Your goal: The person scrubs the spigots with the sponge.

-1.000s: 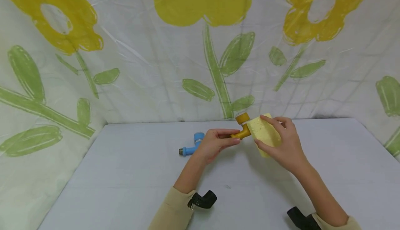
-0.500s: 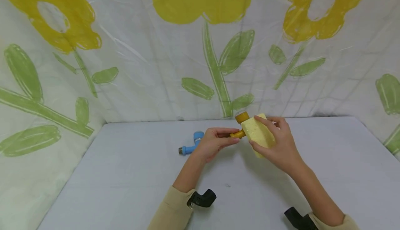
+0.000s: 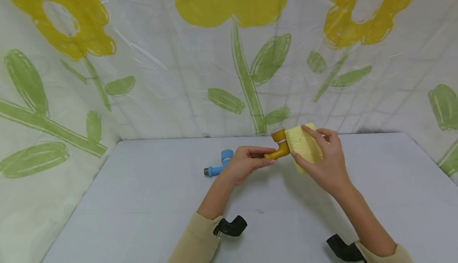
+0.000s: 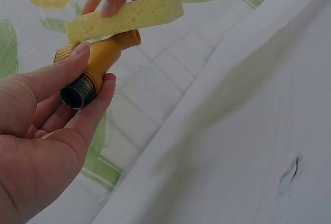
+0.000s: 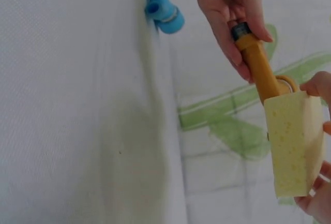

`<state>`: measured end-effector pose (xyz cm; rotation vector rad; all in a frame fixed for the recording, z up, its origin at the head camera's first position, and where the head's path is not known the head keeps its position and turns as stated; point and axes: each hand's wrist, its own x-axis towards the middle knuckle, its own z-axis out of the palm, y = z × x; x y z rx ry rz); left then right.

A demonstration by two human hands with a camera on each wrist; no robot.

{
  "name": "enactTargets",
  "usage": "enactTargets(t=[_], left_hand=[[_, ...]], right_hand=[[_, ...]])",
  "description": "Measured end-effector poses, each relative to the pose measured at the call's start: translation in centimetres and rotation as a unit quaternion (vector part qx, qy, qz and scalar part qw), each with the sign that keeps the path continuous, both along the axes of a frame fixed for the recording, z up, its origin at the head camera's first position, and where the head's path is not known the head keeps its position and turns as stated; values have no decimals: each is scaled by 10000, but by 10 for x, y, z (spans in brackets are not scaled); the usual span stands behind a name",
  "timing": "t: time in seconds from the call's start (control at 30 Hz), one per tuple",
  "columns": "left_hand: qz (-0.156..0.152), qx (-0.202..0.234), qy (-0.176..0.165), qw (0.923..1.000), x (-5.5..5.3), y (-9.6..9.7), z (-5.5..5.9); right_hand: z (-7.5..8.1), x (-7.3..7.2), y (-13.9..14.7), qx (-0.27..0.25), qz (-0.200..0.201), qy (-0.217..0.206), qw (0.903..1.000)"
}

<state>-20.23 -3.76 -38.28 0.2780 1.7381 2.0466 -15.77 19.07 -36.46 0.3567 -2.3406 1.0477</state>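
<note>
Two hands, two taps and one sponge are recorded. The left hand [image 3: 250,163] has its grip narrowed to a pinch, thumb against fingers, on one orange-yellow plastic tap [image 3: 281,150], held just behind its dark threaded end [image 4: 84,87]. The body of this tap extends to the right of that grip, raised above the white table [image 3: 150,187]. The right hand [image 3: 329,163] has its grip parted to the breadth of one pale yellow, block-shaped porous sponge [image 3: 304,146], thumb on one edge and fingers on the opposite one. The sponge lies to the left of this grip and touches the orange-yellow tap.

One light-blue plastic tap [image 3: 216,171] rests on the table to the left of the left grip, partly hidden by that hand. One small dark mark [image 3: 261,211] shows on the table, nearer the person than either grip. Two beige sleeves [image 3: 195,239] and two black curved fittings [image 3: 232,226], one per arm, are noted behind the grips. Beyond both grips hangs white sheeting [image 3: 154,96] bearing three yellow flowers [image 3: 229,6].
</note>
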Motion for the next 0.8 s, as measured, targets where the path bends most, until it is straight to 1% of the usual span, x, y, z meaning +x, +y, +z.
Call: enactTargets(t=[0.17, 0.27, 0.37, 0.53, 0.6, 0.8], left_hand=[[16, -55, 0, 10000, 0, 0, 1], [-59, -174, 123, 9998, 1, 1, 2], [-142, -252, 255, 9993, 2, 2, 2], [-148, -211, 279, 9993, 2, 2, 1], [-140, -208, 275, 9993, 1, 2, 1], [-138, -214, 303, 9992, 0, 0, 1]], right_hand=[[0, 1, -2, 279, 103, 104, 9995], [1, 2, -1, 166, 31, 241, 9996], [3, 3, 0, -15, -13, 284, 9996], [3, 3, -1, 290, 215, 200, 9991], [2, 3, -2, 407, 250, 202, 9987], [4, 3, -2, 313, 174, 262, 9990]])
